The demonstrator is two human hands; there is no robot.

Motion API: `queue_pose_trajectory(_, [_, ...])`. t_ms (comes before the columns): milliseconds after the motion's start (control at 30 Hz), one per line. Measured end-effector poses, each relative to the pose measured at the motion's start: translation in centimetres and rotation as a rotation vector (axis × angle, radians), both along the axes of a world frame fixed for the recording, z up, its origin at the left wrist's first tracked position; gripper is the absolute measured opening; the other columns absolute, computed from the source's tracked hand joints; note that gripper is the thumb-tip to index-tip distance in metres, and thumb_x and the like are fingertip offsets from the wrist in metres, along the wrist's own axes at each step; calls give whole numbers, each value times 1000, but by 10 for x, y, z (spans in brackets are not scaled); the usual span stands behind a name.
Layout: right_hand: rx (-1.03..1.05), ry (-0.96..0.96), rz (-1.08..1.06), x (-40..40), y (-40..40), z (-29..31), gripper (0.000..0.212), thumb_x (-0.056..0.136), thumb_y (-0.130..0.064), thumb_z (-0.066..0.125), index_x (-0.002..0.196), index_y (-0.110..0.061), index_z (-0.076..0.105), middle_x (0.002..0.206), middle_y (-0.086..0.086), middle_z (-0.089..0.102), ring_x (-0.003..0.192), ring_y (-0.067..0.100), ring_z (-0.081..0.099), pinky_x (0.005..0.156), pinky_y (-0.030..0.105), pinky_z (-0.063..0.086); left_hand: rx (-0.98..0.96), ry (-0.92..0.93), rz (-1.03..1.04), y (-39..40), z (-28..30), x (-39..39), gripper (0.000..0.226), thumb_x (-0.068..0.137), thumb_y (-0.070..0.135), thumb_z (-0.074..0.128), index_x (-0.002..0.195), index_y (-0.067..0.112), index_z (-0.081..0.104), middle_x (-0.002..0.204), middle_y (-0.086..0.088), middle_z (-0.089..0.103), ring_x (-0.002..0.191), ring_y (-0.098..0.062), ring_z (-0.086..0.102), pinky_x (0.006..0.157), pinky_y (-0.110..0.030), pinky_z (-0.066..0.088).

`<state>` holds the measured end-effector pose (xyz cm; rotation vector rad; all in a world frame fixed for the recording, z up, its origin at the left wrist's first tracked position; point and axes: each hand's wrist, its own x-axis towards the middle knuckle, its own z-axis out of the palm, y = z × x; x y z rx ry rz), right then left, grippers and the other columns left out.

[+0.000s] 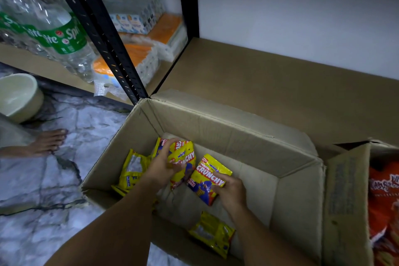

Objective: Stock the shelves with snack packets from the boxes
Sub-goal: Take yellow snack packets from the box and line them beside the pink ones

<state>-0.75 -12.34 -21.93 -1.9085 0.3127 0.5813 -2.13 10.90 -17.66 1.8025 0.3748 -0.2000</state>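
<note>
Both hands reach into the open cardboard box (216,127) at lower centre: the left hand (164,168) grips a yellow Crunchy packet (183,157), and the right hand (231,190) pinches a second yellow packet (210,176) just beside it. A few packets remain, so this box looks nearly emptied. The brown shelf (280,84) above it shows bare, so stocking seems hardly begun. A second box (345,201) of orange packets (384,190) waits at right; Sprite bottles (56,30) fill the upper left.
</note>
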Motion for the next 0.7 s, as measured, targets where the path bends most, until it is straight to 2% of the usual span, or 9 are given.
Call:
queue_pose_trajectory(100, [57, 10, -30, 1, 1, 1, 42, 82, -1, 77, 118, -20, 72, 119, 3, 69, 101, 15, 68, 62, 12, 54, 147, -95, 33, -3, -2, 3, 48, 93, 19, 70, 124, 48, 48, 119, 5, 67, 111, -12, 66, 89, -37, 58])
queue_pose_trajectory(167, [145, 39, -66, 0, 4, 1, 50, 75, -1, 83, 120, -19, 70, 115, 3, 67, 101, 17, 67, 60, 15, 55, 203, -86, 47, -3, -6, 7, 23, 95, 31, 66, 112, 43, 56, 108, 3, 70, 102, -17, 69, 78, -43, 61])
queue_pose_trajectory(233, [194, 40, -83, 0, 8, 6, 55, 72, 0, 85, 119, -21, 69, 115, 2, 66, 102, 17, 66, 61, 18, 57, 288, -97, 55, -5, -5, 9, 4, 97, 34, 63, 96, 37, 64, 97, 9, 71, 95, -11, 67, 79, -40, 58])
queue_pose_trajectory(300, [195, 13, -95, 0, 9, 16, 56, 75, 2, 82, 122, -24, 67, 118, 1, 65, 103, 15, 65, 69, 23, 60, 277, -110, 101, -10, 0, 8, 10, 97, 25, 65, 92, 32, 69, 96, 12, 73, 96, -3, 66, 83, -35, 54])
queue_pose_trajectory(367, [174, -39, -93, -5, 5, 39, 55, 80, 3, 77, 128, -22, 65, 120, -1, 64, 104, 12, 64, 78, 23, 59, 119, -69, 146, -17, 19, -1, 11, 88, 25, 75, 99, 26, 72, 103, 4, 74, 101, -11, 69, 86, -40, 58])
queue_pose_trajectory(433, [157, -72, -88, -13, -2, 70, 56, 83, 6, 71, 131, -22, 63, 122, -2, 64, 105, 10, 64, 82, 19, 57, -52, -11, 174, -27, 45, -14, 33, 79, 14, 84, 107, 22, 71, 112, -2, 73, 105, -19, 70, 85, -41, 60])
queue_pose_trajectory(533, [158, -84, -105, -28, -13, 128, 57, 86, 8, 64, 131, -26, 63, 125, -1, 65, 107, 11, 65, 85, 23, 58, -55, -40, 173, -44, 101, -37, 45, 77, 2, 82, 115, 23, 70, 126, -2, 64, 113, -16, 66, 86, -34, 60])
queue_pose_trajectory(600, [143, -94, -100, -34, -23, 174, 58, 87, 7, 63, 129, -33, 64, 124, -1, 67, 104, 8, 66, 85, 28, 59, -18, -53, 145, -50, 144, -49, 47, 78, 12, 84, 120, 27, 70, 133, -3, 58, 118, -13, 63, 89, -35, 59])
queue_pose_trajectory(700, [103, -117, -54, -37, -42, 258, 58, 88, 3, 64, 127, -40, 63, 112, 2, 71, 74, -4, 59, 61, 9, 49, 20, -43, 121, -56, 229, -59, 53, 73, 37, 87, 123, 35, 68, 136, -3, 54, 121, -14, 61, 92, -37, 58])
